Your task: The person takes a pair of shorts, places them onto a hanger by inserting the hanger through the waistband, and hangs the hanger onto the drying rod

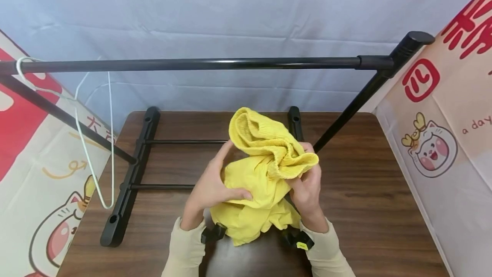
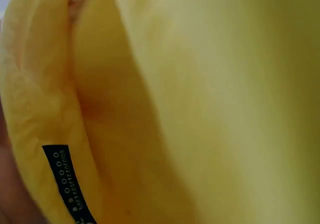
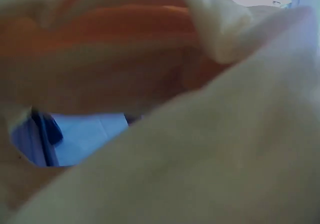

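A bunched yellow garment (image 1: 257, 183) hangs between both hands above the wooden table, its thick ribbed edge gathered in folds at the top. On its left side, the left hand (image 1: 211, 183) holds it with the thumb across the front; the fingers are hidden behind the cloth. The right hand (image 1: 308, 187) grips the gathered edge from the right, some of its fingers tucked under the folds. Yellow cloth (image 2: 200, 114) fills the left wrist view, where a dark printed label (image 2: 67, 181) shows on the fabric. Blurred cloth (image 3: 200, 149) covers most of the right wrist view.
A black garment rack (image 1: 200, 64) spans the table (image 1: 369, 191), its top bar beyond the hands. One white hanger (image 1: 80, 127) hangs from the bar at the left. The rack's left foot (image 1: 130, 178) lies on the tabletop. Printed cloth walls stand at both sides.
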Available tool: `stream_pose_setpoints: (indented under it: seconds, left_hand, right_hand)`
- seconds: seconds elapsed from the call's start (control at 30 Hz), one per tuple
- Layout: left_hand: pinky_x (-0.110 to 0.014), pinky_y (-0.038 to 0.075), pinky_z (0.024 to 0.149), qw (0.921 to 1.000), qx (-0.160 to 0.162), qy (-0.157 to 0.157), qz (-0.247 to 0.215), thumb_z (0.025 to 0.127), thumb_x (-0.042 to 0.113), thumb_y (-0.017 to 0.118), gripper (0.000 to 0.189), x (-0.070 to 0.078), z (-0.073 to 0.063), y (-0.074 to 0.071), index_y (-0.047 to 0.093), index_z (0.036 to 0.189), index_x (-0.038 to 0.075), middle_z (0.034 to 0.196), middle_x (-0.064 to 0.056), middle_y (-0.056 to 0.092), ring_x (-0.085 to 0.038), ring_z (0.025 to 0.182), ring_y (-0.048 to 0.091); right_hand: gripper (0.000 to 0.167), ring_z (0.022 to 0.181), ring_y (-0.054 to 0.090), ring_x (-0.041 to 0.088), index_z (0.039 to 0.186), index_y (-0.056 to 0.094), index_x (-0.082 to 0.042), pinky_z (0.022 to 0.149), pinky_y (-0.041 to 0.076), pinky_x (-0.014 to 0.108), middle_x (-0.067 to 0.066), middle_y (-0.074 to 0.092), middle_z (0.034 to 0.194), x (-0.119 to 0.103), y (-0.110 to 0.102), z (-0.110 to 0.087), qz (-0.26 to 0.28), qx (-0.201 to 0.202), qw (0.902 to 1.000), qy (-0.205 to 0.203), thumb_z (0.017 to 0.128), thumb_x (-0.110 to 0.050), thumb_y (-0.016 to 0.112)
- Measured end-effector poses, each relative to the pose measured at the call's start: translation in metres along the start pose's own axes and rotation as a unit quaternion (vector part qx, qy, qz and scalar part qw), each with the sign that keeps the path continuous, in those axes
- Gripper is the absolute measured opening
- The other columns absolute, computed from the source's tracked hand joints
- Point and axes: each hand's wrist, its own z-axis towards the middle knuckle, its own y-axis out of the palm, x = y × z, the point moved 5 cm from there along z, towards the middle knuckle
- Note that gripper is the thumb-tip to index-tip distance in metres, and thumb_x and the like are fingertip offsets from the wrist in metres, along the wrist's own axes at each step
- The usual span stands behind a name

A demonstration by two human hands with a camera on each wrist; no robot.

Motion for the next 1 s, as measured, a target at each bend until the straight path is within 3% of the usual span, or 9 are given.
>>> stream_pose_setpoints:
  seconds: [0.13, 0.23, 0.4, 0.47, 0.53, 0.63, 0.73, 0.83, 1.0]
  left_hand:
    - [-0.029, 0.045, 0.116, 0.997, -0.061, 0.011, -0.047, 0.068, 0.057, 0.095, 0.113, -0.002, 0.008, 0.016, 0.035, 0.157, 0.021, 0.147, -0.008, 0.055, -0.019, 0.133, 0.057]
    - [-0.031, 0.046, 0.115, 0.9968, -0.064, 0.025, -0.041, 0.074, 0.044, 0.096, 0.095, -0.002, 0.011, 0.021, 0.044, 0.148, 0.014, 0.138, -0.01, 0.059, -0.016, 0.127, 0.058]
    - [-0.032, 0.052, 0.109, 0.9984, 0.012, 0.02, -0.052, 0.077, 0.002, 0.089, 0.073, 0.002, 0.01, 0.018, 0.053, 0.14, 0.011, 0.128, -0.011, 0.063, -0.015, 0.119, 0.063]
    - [-0.034, 0.053, 0.108, 0.9973, 0.053, 0.026, -0.042, 0.08, -0.002, 0.085, 0.069, 0.005, 0.01, 0.013, 0.054, 0.14, 0.011, 0.128, -0.011, 0.064, -0.018, 0.119, 0.064]
    - [-0.035, 0.054, 0.106, 0.9941, 0.104, 0.029, 0.003, 0.081, 0.002, 0.085, 0.069, 0.009, 0.009, 0.007, 0.052, 0.141, 0.013, 0.128, -0.01, 0.065, -0.019, 0.118, 0.064]
    - [-0.038, 0.058, 0.096, 0.9787, 0.182, 0.012, 0.094, 0.081, 0.014, 0.088, 0.073, 0.012, 0.008, -0.002, 0.047, 0.143, 0.014, 0.124, -0.009, 0.07, -0.021, 0.111, 0.07]
    - [-0.041, 0.061, 0.085, 0.9576, 0.236, -0.026, 0.164, 0.079, 0.024, 0.09, 0.085, 0.014, 0.006, -0.006, 0.04, 0.147, 0.016, 0.117, -0.01, 0.074, -0.021, 0.099, 0.075]
    - [-0.043, 0.061, 0.078, 0.9506, 0.244, -0.052, 0.185, 0.079, 0.025, 0.089, 0.098, 0.013, 0.006, -0.004, 0.03, 0.158, 0.023, 0.112, -0.012, 0.076, -0.024, 0.091, 0.076]
    - [-0.049, 0.06, 0.081, 0.9533, 0.2, -0.044, 0.222, 0.08, 0.032, 0.092, 0.126, 0.016, 0.006, 0.009, 0.003, 0.169, 0.027, 0.123, -0.02, 0.073, -0.032, 0.1, 0.074]
  right_hand:
    - [0.033, 0.107, 0.065, 0.012, 0.131, 0.058, -0.005, 0.093, 0.055, 0.024, 0.001, 0.066, 0.12, 0.006, 0.013, -0.007, -0.005, -0.038, 0.9992, -0.005, 0.098, -0.002, 0.061]
    - [0.038, 0.119, 0.064, 0.016, 0.133, 0.056, 0.007, 0.101, 0.055, 0.027, 0.004, 0.065, 0.131, 0.011, 0.019, -0.008, -0.049, -0.06, 0.9969, -0.014, 0.102, -0.012, 0.067]
    - [0.041, 0.136, 0.054, 0.02, 0.136, 0.058, 0.009, 0.114, 0.046, 0.031, 0.004, 0.059, 0.146, 0.016, 0.011, -0.003, -0.14, -0.068, 0.9877, 0.018, 0.1, -0.007, 0.071]
    - [0.043, 0.133, 0.055, 0.015, 0.137, 0.057, 0.007, 0.112, 0.046, 0.026, 0.001, 0.059, 0.142, 0.018, 0.006, -0.002, -0.172, -0.063, 0.9811, 0.062, 0.097, 0.001, 0.07]
    - [0.047, 0.129, 0.057, 0.009, 0.14, 0.053, 0.006, 0.108, 0.047, 0.02, 0.0, 0.058, 0.14, 0.019, 0.003, -0.003, -0.193, -0.058, 0.973, 0.113, 0.096, 0.008, 0.068]
    - [0.045, 0.126, 0.058, 0.003, 0.14, 0.052, 0.004, 0.107, 0.046, 0.015, 0.004, 0.06, 0.135, 0.018, 0.001, -0.005, -0.215, -0.054, 0.961, 0.166, 0.098, 0.007, 0.067]
    - [0.051, 0.134, 0.055, 0.008, 0.146, 0.054, -0.004, 0.115, 0.043, 0.02, 0.011, 0.059, 0.142, 0.015, 0.004, -0.006, -0.212, -0.078, 0.9582, 0.175, 0.098, 0.003, 0.069]
    - [0.071, 0.144, 0.048, 0.013, 0.157, 0.046, -0.017, 0.12, 0.039, 0.023, 0.007, 0.051, 0.155, 0.013, 0.009, -0.008, -0.198, -0.112, 0.9571, 0.179, 0.094, -0.001, 0.075]
    - [0.1, 0.155, 0.035, 0.017, 0.166, 0.024, -0.029, 0.125, 0.033, 0.027, -0.001, 0.034, 0.168, 0.017, 0.014, -0.008, -0.185, -0.13, 0.9527, 0.203, 0.088, -0.018, 0.087]
